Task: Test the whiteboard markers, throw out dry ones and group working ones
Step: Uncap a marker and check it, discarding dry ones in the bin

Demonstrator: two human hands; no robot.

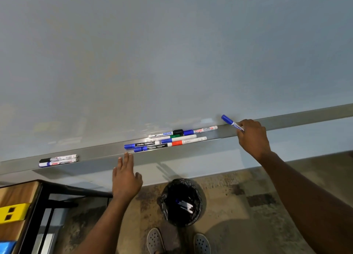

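Observation:
A large whiteboard (172,53) fills the upper view, with a metal tray ledge (99,154) along its bottom edge. My right hand (252,137) grips a capped blue marker (229,121) at the ledge's right part, cap pointing up-left against the board. Several markers (168,140) with blue, black, green and red caps lie in a pile mid-ledge. Two more markers (58,160) lie apart at the ledge's left. My left hand (125,175) is open with straight fingers, its fingertips just below the ledge near the pile's left end.
A bin with a black liner (166,198) stands on the floor below the ledge, holding several markers. A wooden table with a black frame (19,194) and a yellow object (11,211) is at lower left. My shoes (155,240) stand on patterned carpet.

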